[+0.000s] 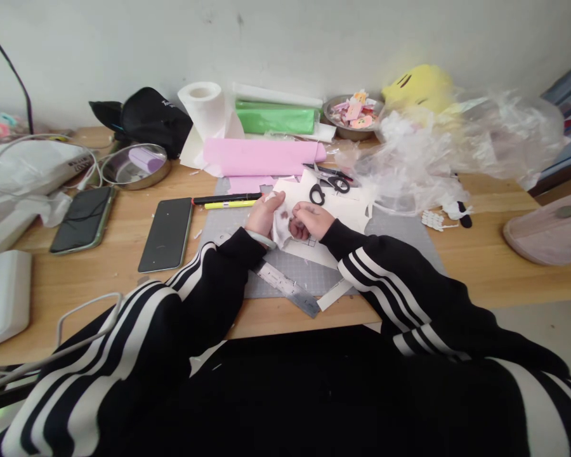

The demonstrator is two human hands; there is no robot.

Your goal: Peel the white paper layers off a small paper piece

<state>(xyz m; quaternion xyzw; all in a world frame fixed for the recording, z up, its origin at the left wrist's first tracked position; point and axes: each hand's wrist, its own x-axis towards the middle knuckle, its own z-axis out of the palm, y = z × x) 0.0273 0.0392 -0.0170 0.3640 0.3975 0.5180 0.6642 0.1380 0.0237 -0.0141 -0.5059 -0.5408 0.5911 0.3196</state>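
Over the grey cutting mat point(404, 244), my left hand point(261, 216) is closed on a crumpled white tissue point(280, 231) with dark smudges. My right hand point(315, 219) is beside it with the fingers curled in, and dark marks show on them. Whether anything small is between those fingers I cannot make out. White card point(356, 219) with printed lines lies under and behind the hands. Black-handled scissors point(318, 194) rest on it, just beyond my right hand. A metal ruler point(290, 287) lies nearer my body, next to a white card strip point(334, 295).
A yellow pen point(228, 204), a black pen point(233, 197) and two phones point(166, 235) point(83, 219) lie left. Behind are a paper roll point(202, 114), pink sheets point(261, 157), a green pack point(276, 119) and a metal bowl point(356, 132). Clear plastic bags point(419, 158) crowd the right.
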